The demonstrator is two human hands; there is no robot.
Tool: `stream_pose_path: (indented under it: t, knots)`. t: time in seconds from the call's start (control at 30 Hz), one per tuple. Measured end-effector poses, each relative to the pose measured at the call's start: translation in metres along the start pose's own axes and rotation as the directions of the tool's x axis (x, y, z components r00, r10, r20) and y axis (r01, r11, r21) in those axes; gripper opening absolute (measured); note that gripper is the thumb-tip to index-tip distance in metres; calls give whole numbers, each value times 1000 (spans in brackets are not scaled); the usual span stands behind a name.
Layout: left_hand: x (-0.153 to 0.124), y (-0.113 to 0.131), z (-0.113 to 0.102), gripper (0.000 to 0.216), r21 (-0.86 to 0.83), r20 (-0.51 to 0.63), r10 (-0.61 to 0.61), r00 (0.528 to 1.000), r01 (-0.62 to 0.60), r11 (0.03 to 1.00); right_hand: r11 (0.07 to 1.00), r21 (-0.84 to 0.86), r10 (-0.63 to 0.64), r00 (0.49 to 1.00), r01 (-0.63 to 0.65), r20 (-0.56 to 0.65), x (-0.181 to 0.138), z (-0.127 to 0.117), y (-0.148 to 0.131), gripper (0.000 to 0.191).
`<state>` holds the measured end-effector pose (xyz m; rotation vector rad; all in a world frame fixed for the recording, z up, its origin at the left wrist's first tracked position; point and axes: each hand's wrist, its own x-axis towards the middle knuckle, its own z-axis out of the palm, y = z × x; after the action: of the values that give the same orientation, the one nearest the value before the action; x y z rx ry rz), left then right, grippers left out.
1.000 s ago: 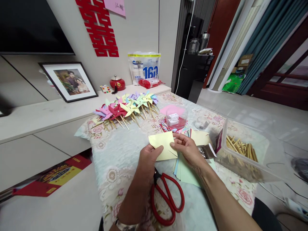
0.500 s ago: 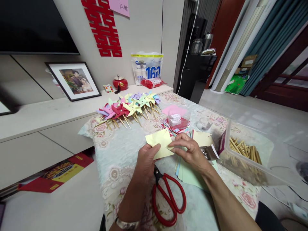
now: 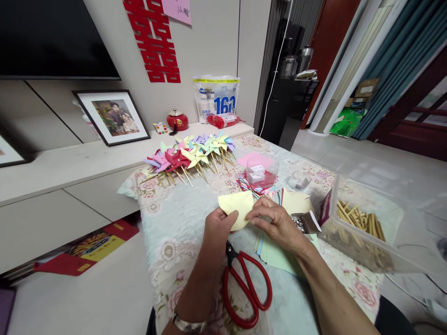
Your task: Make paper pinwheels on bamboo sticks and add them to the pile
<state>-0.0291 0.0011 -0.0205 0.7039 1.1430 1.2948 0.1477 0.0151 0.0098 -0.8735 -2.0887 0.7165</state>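
Note:
A pale yellow paper sheet is held up between both hands over the table. My left hand pinches its lower left side, thumb on top. My right hand grips the right corner between thumb and fingers, and the sheet's lower edge bows in a curve. Below the hands lie red-handled scissors, their blades hidden by my left hand and wrist. Under my right hand are stacked coloured paper sheets and a small open box of metal pieces.
Several finished paper pinwheels lie at the table's back left. A round clear container holds small white boxes. At the right, a clear plastic bin contains wooden sticks. A white cabinet stands behind the table.
The yellow sheet's right corner has been bent in by my right hand, so its lower edge now curves. The whole view has shifted slightly.

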Motion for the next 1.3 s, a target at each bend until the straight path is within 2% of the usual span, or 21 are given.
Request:
stream_pose_path:
  t: [0.33, 0.57, 0.73, 1.03, 1.3]
  knots:
    - [-2, 0, 11, 33, -3, -25, 13, 1000, -13, 1000, 986, -116, 115, 993, -118, -28, 2, 8, -6, 10]
    - [1, -2, 9, 31, 64, 40, -15, 999, 13, 998, 979, -122, 162, 986, -165, -33, 3, 11, -8, 13]
    - [2, -5, 6, 31, 149, 18, -1, 1000, -2, 989, 973, -107, 201, 978, -206, -55, 3, 13, -6, 19]
    - [2, -2, 7, 27, 57, -38, 1, 999, 1, 998, 957, -5, 291, 955, -292, -48, 2, 16, -3, 15]
    - [3, -4, 8, 23, 96, -29, -1, 1000, 4, 995, 910, 158, 398, 915, -384, -65, 2, 22, -3, 17]
